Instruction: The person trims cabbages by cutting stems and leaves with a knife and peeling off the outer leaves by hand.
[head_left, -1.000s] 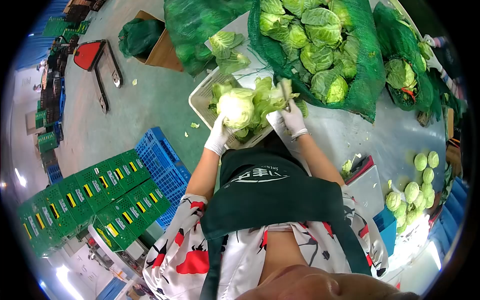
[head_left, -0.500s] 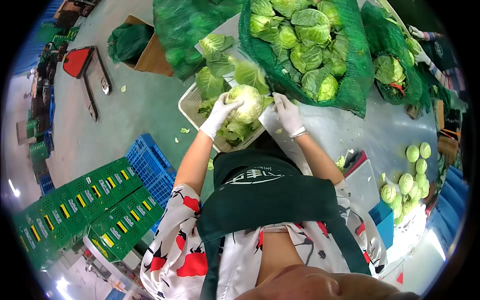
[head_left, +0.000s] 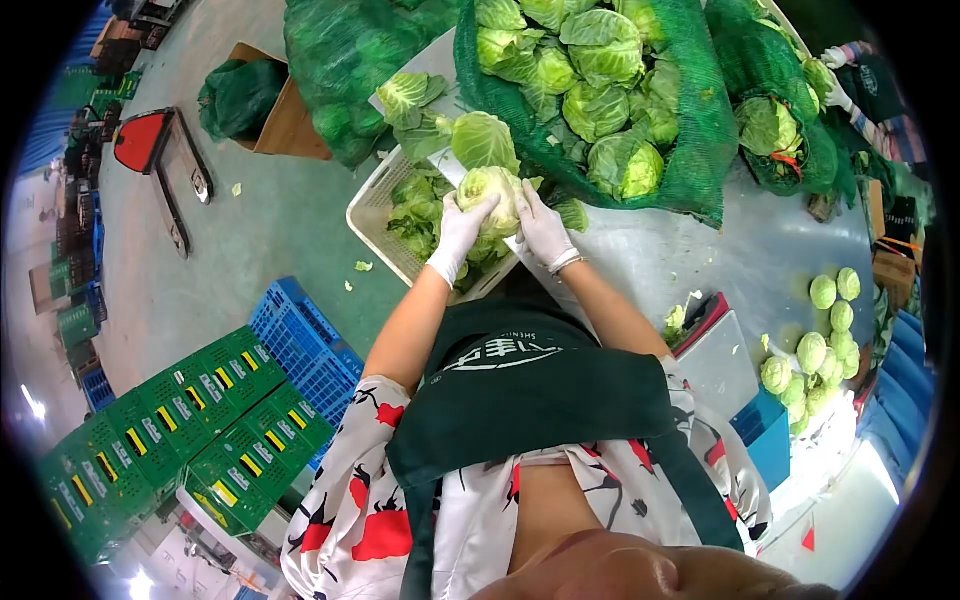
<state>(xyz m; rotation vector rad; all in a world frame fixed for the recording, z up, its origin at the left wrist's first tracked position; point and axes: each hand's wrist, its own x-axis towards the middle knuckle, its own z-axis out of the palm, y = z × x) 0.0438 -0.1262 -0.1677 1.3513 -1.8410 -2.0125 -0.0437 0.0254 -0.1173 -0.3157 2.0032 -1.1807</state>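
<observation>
Between my two white-gloved hands is a pale, stripped cabbage (head_left: 489,192), held above a white plastic crate (head_left: 372,222). My left hand (head_left: 461,232) wraps its left side, and my right hand (head_left: 541,228) grips the right side with fingers pointing up. Inside the crate lie loose green cabbage leaves (head_left: 415,215). Just beyond the cabbage stands a big outer leaf (head_left: 483,142); whether it is still attached I cannot tell. A green mesh sack (head_left: 708,130) full of leafy cabbages lies opened on the metal table, right of my hands.
Stripped cabbages (head_left: 812,352) are piled at the table's right end, near a blue box (head_left: 762,440). Green crates (head_left: 165,420) and a blue pallet (head_left: 300,335) stand at left. A red pallet jack (head_left: 143,140) is on the floor. Another person's sleeve (head_left: 868,130) shows far right.
My right hand has come in from beside the cabbage and now grips it. The cabbage has turned and shifted slightly. The view has moved a little.
</observation>
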